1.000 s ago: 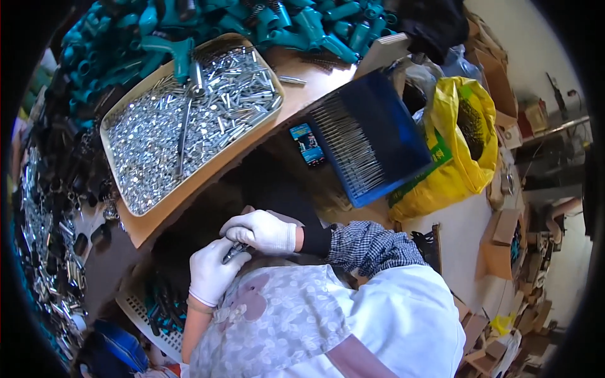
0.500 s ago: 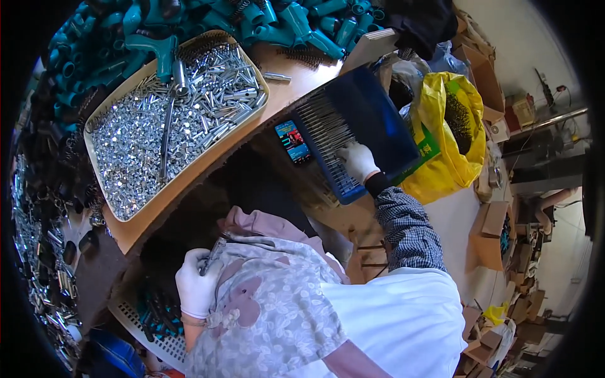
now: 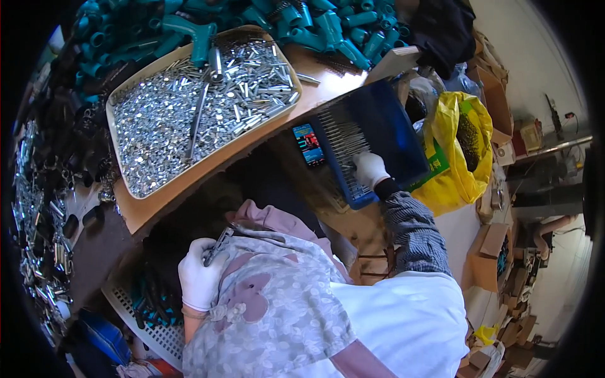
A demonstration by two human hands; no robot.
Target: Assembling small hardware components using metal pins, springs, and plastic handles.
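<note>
My left hand [image 3: 201,275], in a white glove, is closed around a small dark grey metal part [image 3: 218,244] against the patterned apron [image 3: 290,283]. Only the part's top end shows above the fingers. My right hand [image 3: 370,170], also gloved in white, is inside a blue plastic tray [image 3: 396,129], its curled fingers at a row of thin metal springs or rods [image 3: 340,140]. What its fingertips pinch, if anything, is hidden. A lit phone [image 3: 309,145] lies beside the tray's left edge.
On the wooden table [image 3: 142,213], a cream tray [image 3: 211,154] holds many small metal pieces, with a teal tool housing [image 3: 200,41] over its rim. More teal housings [image 3: 328,28] pile up behind. A yellow bag [image 3: 450,183] stands right of the blue tray; a perforated basket [image 3: 129,309] sits lower left.
The view has shifted, so the table and trays sit further right in it. My right hand stays at the row of rods; my left hand keeps its hold on the metal part.
</note>
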